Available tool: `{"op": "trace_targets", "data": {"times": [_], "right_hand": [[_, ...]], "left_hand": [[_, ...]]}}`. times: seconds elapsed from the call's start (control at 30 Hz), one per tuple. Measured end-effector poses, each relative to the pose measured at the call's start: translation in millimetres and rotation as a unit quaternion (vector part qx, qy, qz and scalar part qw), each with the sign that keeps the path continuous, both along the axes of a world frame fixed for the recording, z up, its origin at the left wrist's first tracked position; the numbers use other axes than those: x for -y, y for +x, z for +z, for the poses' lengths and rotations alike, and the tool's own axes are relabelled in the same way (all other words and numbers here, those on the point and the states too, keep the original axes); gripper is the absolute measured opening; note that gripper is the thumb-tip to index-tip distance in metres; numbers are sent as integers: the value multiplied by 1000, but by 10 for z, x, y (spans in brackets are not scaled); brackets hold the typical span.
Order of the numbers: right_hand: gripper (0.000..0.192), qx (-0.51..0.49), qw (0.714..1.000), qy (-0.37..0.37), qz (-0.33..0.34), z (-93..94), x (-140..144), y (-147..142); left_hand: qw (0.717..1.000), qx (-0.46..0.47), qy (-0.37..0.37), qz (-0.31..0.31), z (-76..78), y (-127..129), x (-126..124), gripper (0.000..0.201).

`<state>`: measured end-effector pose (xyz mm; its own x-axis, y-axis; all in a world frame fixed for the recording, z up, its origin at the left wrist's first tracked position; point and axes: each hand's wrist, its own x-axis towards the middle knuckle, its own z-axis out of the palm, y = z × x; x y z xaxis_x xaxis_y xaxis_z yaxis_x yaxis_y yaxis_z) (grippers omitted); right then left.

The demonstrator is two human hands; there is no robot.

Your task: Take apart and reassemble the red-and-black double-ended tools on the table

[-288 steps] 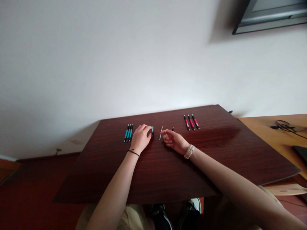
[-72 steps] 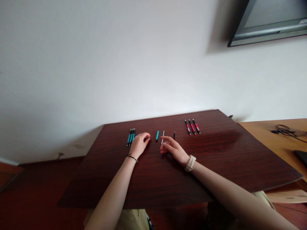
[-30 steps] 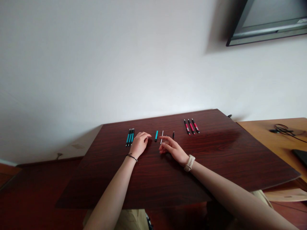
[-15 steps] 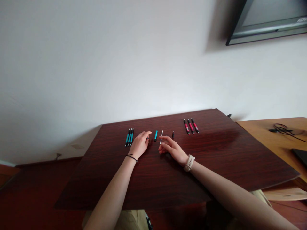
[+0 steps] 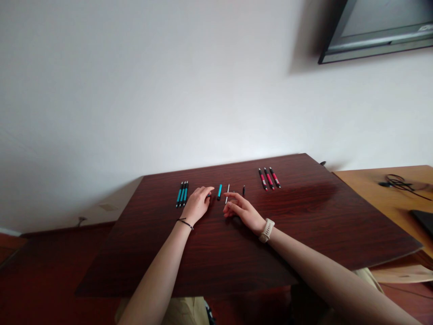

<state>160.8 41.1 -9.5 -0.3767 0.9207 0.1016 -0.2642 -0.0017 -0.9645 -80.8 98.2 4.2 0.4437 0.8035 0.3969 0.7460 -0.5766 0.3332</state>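
Hands rest loosely open on the dark table [image 5: 237, 253]: left hand [image 5: 197, 204] and right hand [image 5: 244, 211] grip nothing, apparently. Just beyond the fingertips lie a teal pen barrel [image 5: 219, 192], thin white refill [image 5: 228, 193] and small black tip [image 5: 243, 190].

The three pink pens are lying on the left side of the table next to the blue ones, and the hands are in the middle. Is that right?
Not quite. The head view shows the pink pens on the right side of the table, far from the blue pens on the left. The left hand and right hand are in the middle.
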Motion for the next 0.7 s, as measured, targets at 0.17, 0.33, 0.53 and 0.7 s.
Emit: {"op": "trace_targets", "data": {"times": [0.17,0.33,0.53,0.7], "right_hand": [[54,0,1000,-2,-1,0,3,4],[54,2,1000,-6,-5,-9,1,7],[53,8,1000,-12,-7,0,9,7],[53,10,1000,-11,-5,13,16,7]], "left_hand": [[999,32,-9,9,5,-56,15,46],[999,25,-20,34,44,-196,52,36],[995,-29,-51,76,96,-370,78,16],[992,-54,-71,90,97,-390,62,12]]}}
